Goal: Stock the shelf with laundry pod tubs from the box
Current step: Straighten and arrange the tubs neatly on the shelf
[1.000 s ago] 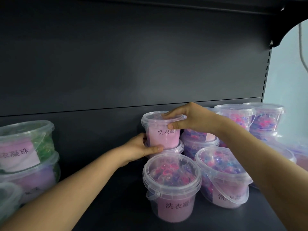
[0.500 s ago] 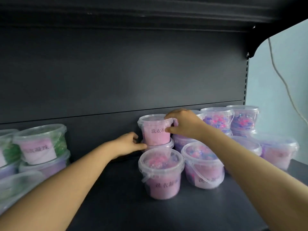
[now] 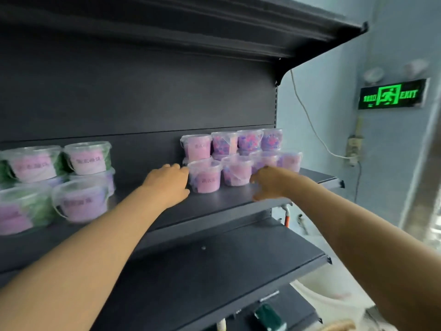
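Clear laundry pod tubs with pink labels stand stacked two high on the dark shelf. The stacked tub I just handled sits on top at the left end of the right-hand group. Below it in front is another pink tub. My left hand hovers beside that front tub with relaxed fingers and holds nothing. My right hand hangs in front of the tubs near the shelf edge, fingers loosely curled, empty. The image is motion-blurred.
A second group of tubs, some with green pods, stands at the shelf's left. A lower shelf juts out beneath. An overhead shelf caps the space. On the right wall are a green exit sign and a cable.
Both hands have let go of the top pink tub and drawn back toward me. My head has pulled away and turned right, so the lower shelf and wall now show.
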{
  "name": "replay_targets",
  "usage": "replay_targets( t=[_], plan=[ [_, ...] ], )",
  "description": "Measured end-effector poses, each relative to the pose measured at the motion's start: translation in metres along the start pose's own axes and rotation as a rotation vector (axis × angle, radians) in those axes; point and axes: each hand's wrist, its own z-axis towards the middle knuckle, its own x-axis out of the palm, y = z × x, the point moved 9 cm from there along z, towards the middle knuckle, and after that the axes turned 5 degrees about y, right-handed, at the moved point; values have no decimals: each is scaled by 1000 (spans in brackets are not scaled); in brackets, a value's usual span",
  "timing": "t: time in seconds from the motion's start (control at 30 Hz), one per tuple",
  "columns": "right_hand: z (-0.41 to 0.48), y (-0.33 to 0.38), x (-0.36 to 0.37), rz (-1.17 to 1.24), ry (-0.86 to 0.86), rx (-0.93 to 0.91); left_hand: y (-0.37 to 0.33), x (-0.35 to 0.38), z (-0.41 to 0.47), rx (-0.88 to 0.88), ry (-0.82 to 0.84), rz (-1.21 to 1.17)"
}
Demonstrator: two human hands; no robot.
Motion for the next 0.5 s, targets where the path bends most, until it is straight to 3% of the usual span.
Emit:
replay_targets(
  t=[0.3,0.5],
  plan=[
    [-143,-47,-20,48,-62,112,-79,-71,-89,42,-52,-92],
    [-230,-106,-26,59,-147,113,-171,-107,-135,49,-95,-69]
  ],
)
